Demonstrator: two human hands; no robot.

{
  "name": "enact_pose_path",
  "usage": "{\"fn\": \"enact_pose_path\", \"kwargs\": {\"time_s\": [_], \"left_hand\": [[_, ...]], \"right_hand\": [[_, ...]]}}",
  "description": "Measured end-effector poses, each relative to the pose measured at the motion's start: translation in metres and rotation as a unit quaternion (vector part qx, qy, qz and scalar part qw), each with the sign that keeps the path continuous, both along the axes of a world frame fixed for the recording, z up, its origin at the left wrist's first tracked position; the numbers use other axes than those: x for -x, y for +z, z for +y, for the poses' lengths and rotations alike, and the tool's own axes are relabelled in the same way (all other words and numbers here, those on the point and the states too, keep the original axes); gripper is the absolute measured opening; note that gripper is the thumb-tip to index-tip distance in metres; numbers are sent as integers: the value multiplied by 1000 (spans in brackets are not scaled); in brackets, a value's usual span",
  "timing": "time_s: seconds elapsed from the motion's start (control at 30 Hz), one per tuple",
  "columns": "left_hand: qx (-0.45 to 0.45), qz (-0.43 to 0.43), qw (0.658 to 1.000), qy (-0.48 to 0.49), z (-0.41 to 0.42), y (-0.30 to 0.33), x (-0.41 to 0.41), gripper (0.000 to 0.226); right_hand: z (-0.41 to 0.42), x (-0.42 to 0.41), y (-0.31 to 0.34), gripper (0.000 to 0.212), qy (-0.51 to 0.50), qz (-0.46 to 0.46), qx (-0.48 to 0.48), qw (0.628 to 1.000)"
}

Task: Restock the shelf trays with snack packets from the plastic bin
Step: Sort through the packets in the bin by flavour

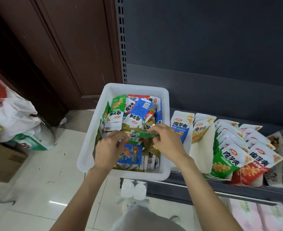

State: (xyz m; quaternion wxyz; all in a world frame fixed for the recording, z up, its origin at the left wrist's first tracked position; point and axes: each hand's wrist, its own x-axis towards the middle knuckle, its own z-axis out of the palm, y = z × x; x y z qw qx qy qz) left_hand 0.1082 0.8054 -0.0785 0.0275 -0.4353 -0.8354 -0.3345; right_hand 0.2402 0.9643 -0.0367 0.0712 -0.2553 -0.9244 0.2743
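Dark grey shelving (212, 39) fills the background, with a brown wooden door (57, 47) to its left and pale floor tiles (42, 172) below. On the left end of the shelf (220, 185) a white plastic bin (164, 104) is set, loosely filled with snack packets (134, 112) in green, blue, red and gold, lying at all angles. Above the bin's middle, a green packet (141, 134) is held flat and edge-on between both hands: its left end is pinched by the left hand (109, 147), its right end by the right hand (167, 140), fingers curled in a narrow grip. Just right of the bin, shelf trays (200, 157) are seen holding upright rows of packets: a blue-fronted packet (180, 125) nearest, then yellow, then a green row (224, 162) and a red row (252, 165). On the floor at left, white bags (17, 117) and a cardboard box (2, 164) are seen.
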Motion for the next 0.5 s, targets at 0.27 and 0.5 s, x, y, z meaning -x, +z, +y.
{"fn": "enact_pose_path", "kwargs": {"time_s": [0.27,0.5], "left_hand": [[-158,-52,979,-116,6,45,-19,13],[-179,-56,953,-236,42,89,-37,13]], "right_hand": [[12,-28,32,31,-2,98,117,988],[22,-45,37,52,-13,122,194,973]]}}
